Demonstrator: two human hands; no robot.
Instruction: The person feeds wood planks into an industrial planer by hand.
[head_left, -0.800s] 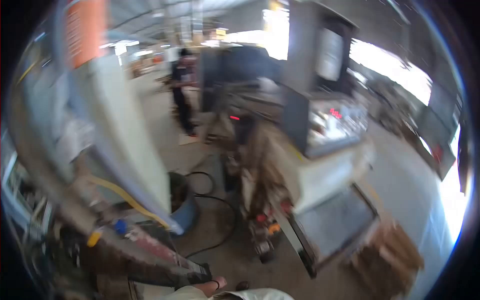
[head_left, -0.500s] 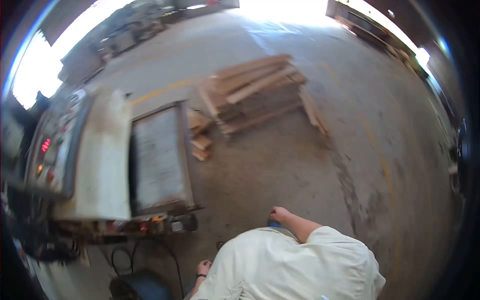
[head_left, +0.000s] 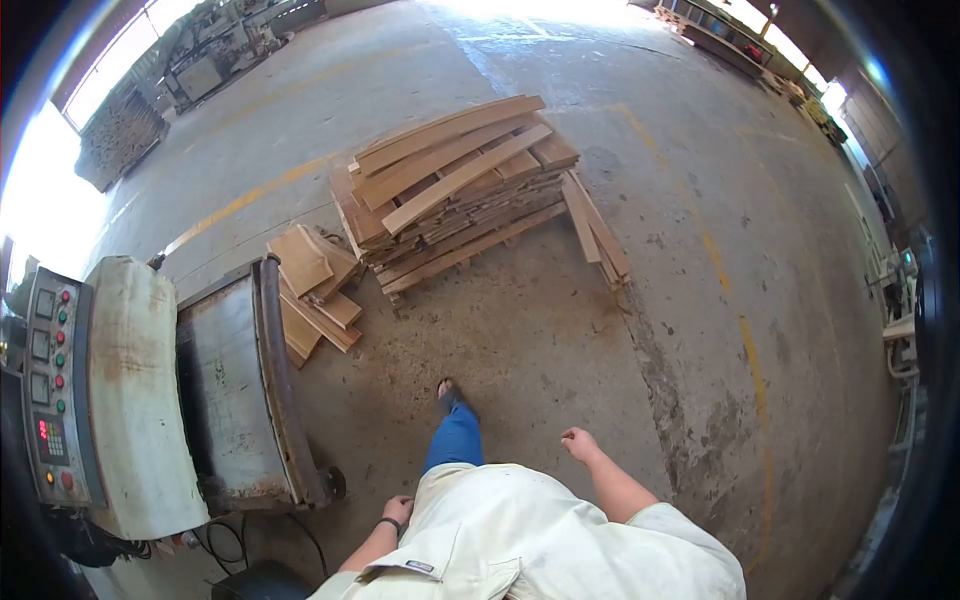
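My left hand (head_left: 398, 508), with a dark band at the wrist, hangs beside my hip with its fingers loosely curled; nothing shows in it. Out in front of my right side, my right hand (head_left: 578, 443) is closed in a loose curl over the floor, also with no object visible in it. Neither hand touches the wood or the machine. Ahead lies a stack of wooden boards (head_left: 455, 190), with a few boards laid slantwise on top. The machine's metal bed (head_left: 230, 390) is the thing closest to my left hand.
At left is the machine's control panel (head_left: 50, 390) with lit red digits. Loose wood pieces (head_left: 315, 290) lie between machine and stack. Two boards (head_left: 595, 230) lean at the stack's right end. Yellow lines (head_left: 755, 375) mark the concrete floor. Cables (head_left: 225, 545) hang below the machine.
The view has turned and moved forward, so the stack looks nearer and the machine sits lower left. My right hand has swung outward from my body, and a leg now shows stepping forward.
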